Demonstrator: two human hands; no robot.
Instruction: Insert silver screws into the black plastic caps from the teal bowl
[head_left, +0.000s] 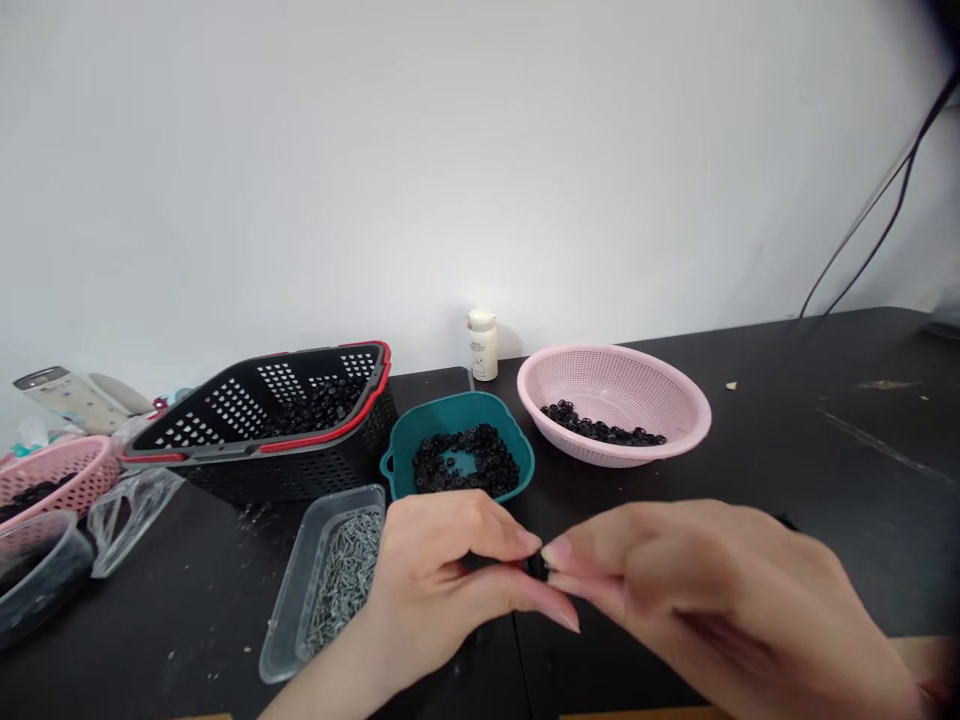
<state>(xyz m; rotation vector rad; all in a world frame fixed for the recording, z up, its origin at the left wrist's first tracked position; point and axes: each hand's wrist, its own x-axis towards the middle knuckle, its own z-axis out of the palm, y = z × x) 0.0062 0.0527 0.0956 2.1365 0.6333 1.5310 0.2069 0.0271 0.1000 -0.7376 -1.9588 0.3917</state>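
Observation:
My left hand (439,575) pinches a small black part (536,567) between thumb and forefinger, low in the middle of the view. Against the same part press the closed fingertips of my right hand (697,575); whatever they hold is hidden. Just beyond my left hand is a teal basin (405,435) with many small black rings (480,460) in it. A clear plastic tray (289,610) of silver screws (349,565) lies partly behind my left wrist. The pink colander (690,410), farther back, holds more black rings (600,428).
A black basket (285,475) with red-edged handles holds black parts on the left. Beyond it are a pink basket (94,465), a clear tub (56,575) and a plastic bag (135,505). A white bottle (484,350) stands by the wall. Cables (892,205) hang at right.

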